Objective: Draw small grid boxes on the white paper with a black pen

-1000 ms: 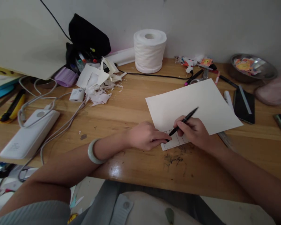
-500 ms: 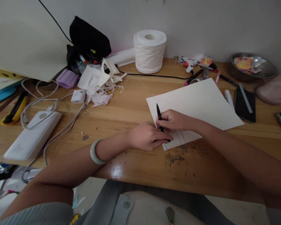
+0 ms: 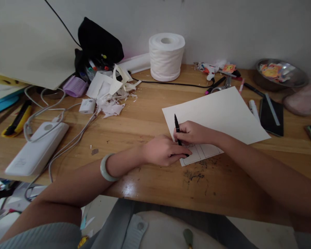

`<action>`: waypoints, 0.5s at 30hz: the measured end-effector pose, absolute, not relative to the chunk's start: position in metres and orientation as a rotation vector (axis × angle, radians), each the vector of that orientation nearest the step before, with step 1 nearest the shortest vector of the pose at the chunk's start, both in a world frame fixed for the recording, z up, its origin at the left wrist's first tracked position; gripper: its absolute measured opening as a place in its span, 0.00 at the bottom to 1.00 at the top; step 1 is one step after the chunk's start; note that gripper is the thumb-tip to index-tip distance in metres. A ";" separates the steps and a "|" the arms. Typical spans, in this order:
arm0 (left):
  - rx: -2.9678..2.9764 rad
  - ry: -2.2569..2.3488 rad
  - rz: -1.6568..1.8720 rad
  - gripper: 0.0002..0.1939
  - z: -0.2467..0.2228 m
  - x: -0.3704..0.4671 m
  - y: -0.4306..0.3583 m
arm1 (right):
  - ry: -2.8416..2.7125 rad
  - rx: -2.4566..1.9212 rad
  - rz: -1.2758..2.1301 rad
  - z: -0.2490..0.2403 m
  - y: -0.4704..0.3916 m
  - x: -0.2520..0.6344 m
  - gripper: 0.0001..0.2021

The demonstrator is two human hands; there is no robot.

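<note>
My right hand [image 3: 193,133] is closed around a black pen [image 3: 176,123], which stands nearly upright with one pointed end up. Its lower part runs behind my left hand [image 3: 163,150]. The fingers of that left hand are pressed together over the lower left corner of a white sheet of paper [image 3: 212,110]. A small black end [image 3: 187,155] peeks out at their tips; whether it belongs to the pen or is a separate piece, I cannot tell. Ruled boxes [image 3: 209,151] are drawn along the sheet's near edge, partly covered by my hands.
Behind stand a paper roll [image 3: 167,58] and a scrap pile [image 3: 111,95]. On the left lie a white power bank [image 3: 37,148] with cables and a yellow cutter [image 3: 18,119]. Rightward are a glue gun [image 3: 209,71], a metal bowl [image 3: 298,77] and a black phone-like slab [image 3: 272,119].
The view has shifted very slightly. Both hands, the pen and the sheet keep practically the same positions.
</note>
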State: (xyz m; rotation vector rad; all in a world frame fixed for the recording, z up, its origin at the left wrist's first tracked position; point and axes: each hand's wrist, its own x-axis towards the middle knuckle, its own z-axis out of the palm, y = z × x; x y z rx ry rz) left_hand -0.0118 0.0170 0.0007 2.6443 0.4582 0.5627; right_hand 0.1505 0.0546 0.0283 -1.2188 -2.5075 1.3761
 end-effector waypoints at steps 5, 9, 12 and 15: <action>2.636 0.469 0.564 0.13 0.001 -0.012 0.017 | -2.447 -1.222 1.430 0.027 0.055 0.153 0.12; 2.628 0.477 0.545 0.12 0.001 -0.012 0.017 | -2.425 -1.210 1.453 0.027 0.055 0.156 0.11; 2.621 0.474 0.537 0.13 0.001 -0.011 0.017 | -2.441 -1.228 1.435 0.027 0.054 0.156 0.11; 2.613 0.470 0.531 0.13 0.001 -0.012 0.017 | -2.439 -1.244 1.436 0.027 0.053 0.156 0.11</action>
